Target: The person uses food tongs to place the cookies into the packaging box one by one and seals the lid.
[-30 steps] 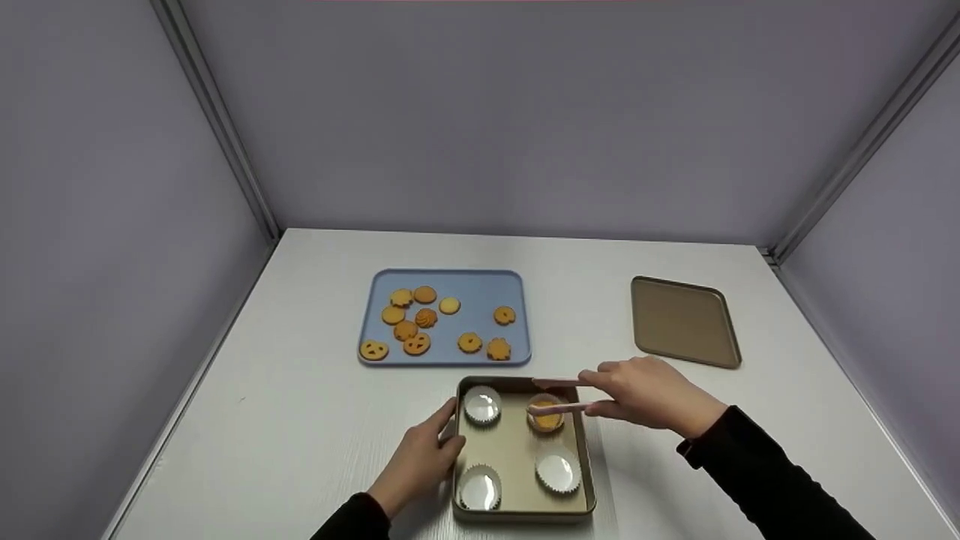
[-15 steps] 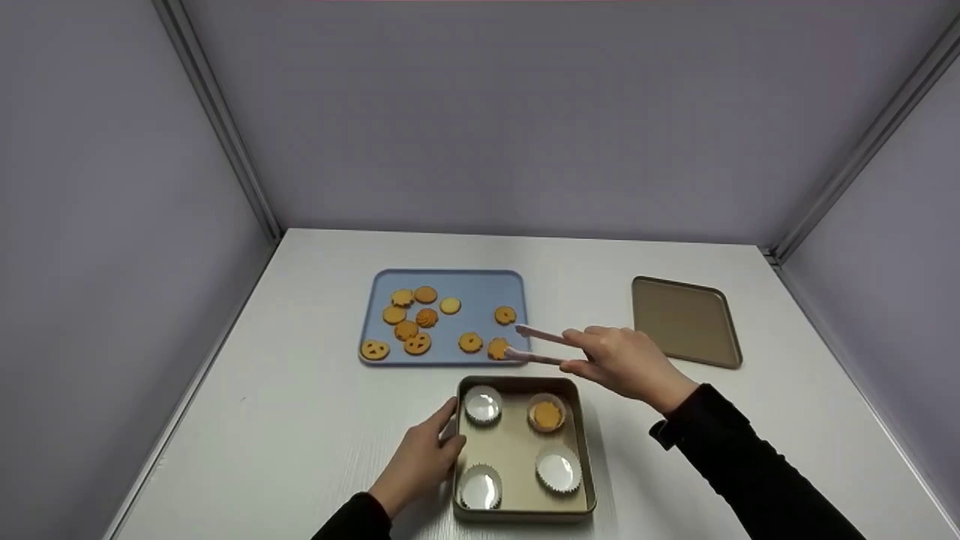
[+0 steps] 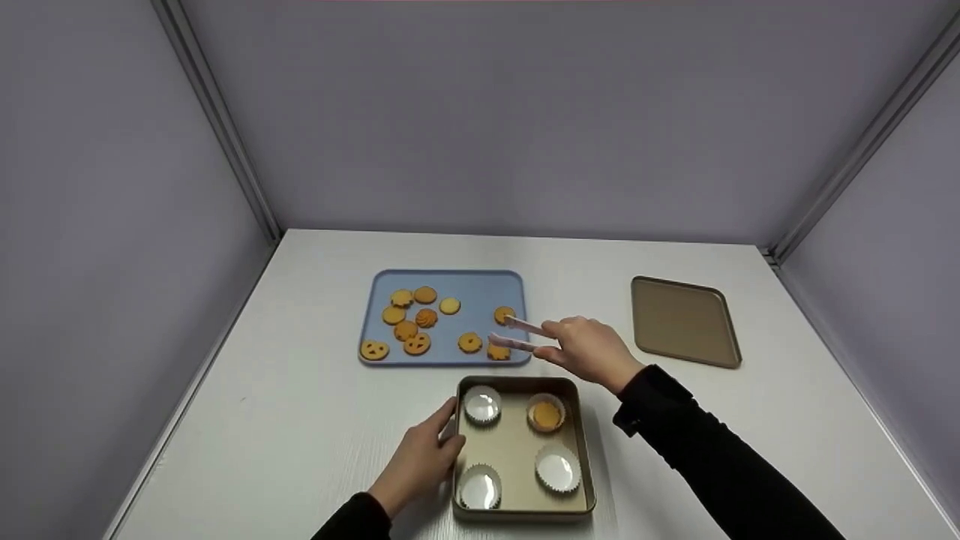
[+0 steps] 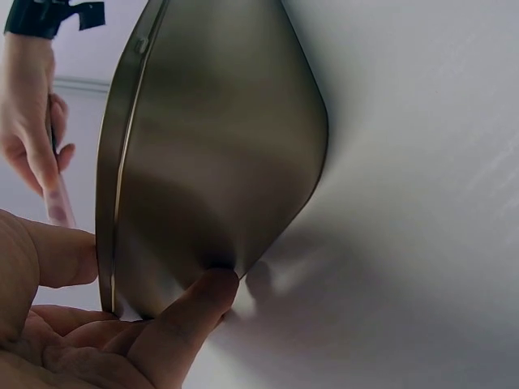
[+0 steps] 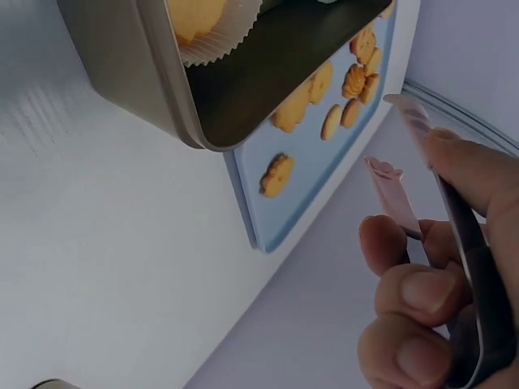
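Observation:
My left hand (image 3: 420, 457) holds the left side of a deep rectangular baking tin (image 3: 517, 457); the left wrist view shows its fingers against the tin's outer wall. Inside are several paper baking cups, and the upper right cup (image 3: 546, 425) contains a cookie (image 3: 546, 415). With my right hand (image 3: 589, 346) I grip small pink-tipped tongs (image 5: 395, 198), their tips spread apart. The tongs reach over the right side of a blue tray (image 3: 480, 282). One tip is at a round cookie (image 3: 502, 313), the other just above a scalloped cookie (image 3: 498, 353); contact cannot be told.
Several more cookies lie on the blue tray, including a swirled cookie (image 3: 426, 318) and a pretzel-shaped cookie (image 3: 373, 349). A shallow brown tray (image 3: 684, 319) sits at the right of the white table (image 3: 300, 420). Grey panels enclose the back and sides.
My right hand has moved the tongs away from the cookie cup in the tin, up and left over the blue tray. The left hand and tin have stayed put.

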`<state>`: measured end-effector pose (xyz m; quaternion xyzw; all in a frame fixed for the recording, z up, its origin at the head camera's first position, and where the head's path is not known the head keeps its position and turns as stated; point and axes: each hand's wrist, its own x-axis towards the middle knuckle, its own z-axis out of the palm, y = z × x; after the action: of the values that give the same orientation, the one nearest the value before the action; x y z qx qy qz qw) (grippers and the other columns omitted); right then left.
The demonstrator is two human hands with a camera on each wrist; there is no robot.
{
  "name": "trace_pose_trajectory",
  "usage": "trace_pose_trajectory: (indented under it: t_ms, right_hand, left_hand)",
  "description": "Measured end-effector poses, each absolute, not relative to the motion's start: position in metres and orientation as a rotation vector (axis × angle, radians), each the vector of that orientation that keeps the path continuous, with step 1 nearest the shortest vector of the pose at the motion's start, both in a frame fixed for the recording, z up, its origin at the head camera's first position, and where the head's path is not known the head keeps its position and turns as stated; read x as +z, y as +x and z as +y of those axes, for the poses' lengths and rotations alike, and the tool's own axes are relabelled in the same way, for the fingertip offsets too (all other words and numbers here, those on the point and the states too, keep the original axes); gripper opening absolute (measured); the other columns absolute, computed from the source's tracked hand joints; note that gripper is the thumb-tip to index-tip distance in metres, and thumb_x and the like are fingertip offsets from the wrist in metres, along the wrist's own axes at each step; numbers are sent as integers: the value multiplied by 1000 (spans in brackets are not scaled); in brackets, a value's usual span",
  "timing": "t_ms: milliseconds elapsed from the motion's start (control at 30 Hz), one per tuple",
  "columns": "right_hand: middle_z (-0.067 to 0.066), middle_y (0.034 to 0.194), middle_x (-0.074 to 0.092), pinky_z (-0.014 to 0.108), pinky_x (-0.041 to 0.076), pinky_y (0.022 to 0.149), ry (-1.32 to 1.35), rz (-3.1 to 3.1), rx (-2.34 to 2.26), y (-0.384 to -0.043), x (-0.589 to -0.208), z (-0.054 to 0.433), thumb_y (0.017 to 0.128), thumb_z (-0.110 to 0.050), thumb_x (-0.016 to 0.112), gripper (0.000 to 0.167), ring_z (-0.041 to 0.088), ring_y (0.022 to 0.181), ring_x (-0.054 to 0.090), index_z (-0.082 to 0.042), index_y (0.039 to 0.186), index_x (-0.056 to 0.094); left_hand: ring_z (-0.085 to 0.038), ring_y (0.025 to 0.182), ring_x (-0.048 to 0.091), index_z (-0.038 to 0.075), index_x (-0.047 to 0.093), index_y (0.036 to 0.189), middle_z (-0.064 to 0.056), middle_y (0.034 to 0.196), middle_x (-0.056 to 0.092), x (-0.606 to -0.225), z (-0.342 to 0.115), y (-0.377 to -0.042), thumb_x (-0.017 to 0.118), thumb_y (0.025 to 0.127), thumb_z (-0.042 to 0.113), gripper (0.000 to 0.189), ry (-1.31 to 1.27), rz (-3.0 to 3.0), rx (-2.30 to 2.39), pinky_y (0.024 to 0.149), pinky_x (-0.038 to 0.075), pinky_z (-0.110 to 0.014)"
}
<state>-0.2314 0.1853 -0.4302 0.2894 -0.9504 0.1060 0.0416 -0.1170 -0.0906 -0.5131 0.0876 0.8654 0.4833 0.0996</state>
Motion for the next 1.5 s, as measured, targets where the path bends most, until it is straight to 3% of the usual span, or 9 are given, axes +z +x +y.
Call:
trace_pose_trajectory:
  t_ms: [100,233,333,467,633,1033,1500]
  right_hand:
    - [5,79,66,43,48,61,870,-2932,315,-235,-435,181,95,-35,73,28,26,71,63,-11,88,62]
    - [7,84,70,46,52,66,843,-2977,313,-238,-442,177,96,-36,72,27,29,78,67,-9,94,67]
    - [9,89,72,47,54,70,822,-3016,321,-241,-445,175,96,-36,72,28,30,82,68,-7,98,70]
    - [11,89,71,48,54,71,806,-3036,302,-244,-448,173,96,-35,72,30,32,82,68,-5,99,71]
    - [12,87,70,48,54,71,793,-3059,279,-247,-453,171,95,-34,73,30,33,81,67,-4,97,71]
    - [13,89,71,50,54,74,780,-3087,255,-251,-456,166,96,-35,72,31,34,85,67,-4,98,72]
    - [13,86,70,49,54,71,750,-3077,220,-255,-459,165,96,-37,72,33,33,81,68,-4,94,72]
  left_hand:
    - [-19,83,58,-1,36,157,-29,150,48,-513,-91,-117,61,101,14,63,259,2562,1423,83,48,-42]
    - [-16,68,51,-1,36,157,-28,148,50,-514,-91,-118,61,101,14,63,262,2558,1423,78,48,-39]
    - [-12,53,36,-1,35,157,-28,147,51,-514,-91,-118,61,101,13,64,265,2543,1433,68,44,-34]
    - [-13,55,38,-2,36,157,-28,148,51,-515,-91,-118,61,100,13,63,273,2551,1427,72,46,-37]
    - [-18,74,54,-3,37,156,-30,148,49,-514,-91,-118,61,100,13,63,286,2577,1408,83,48,-42]
    - [-10,52,38,-1,35,158,-30,148,49,-514,-91,-117,61,101,13,64,248,2525,1459,61,44,-32]
    - [-11,53,41,-2,34,158,-33,148,47,-515,-92,-117,60,101,13,64,280,2541,1457,63,44,-32]
